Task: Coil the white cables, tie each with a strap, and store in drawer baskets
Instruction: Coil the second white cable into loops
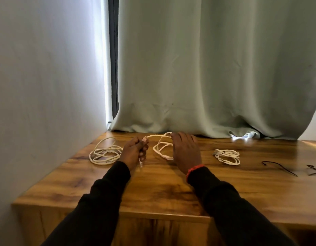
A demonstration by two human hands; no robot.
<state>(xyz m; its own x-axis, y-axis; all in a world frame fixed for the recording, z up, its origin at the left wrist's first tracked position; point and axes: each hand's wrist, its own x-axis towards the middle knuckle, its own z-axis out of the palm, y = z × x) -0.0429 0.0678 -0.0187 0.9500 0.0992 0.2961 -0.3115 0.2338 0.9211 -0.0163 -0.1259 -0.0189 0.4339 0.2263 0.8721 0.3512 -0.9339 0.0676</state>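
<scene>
Wooden table [162, 194], pale green curtain [215, 68] behind it, white wall [47, 77], dark window frame [113, 50]
</scene>
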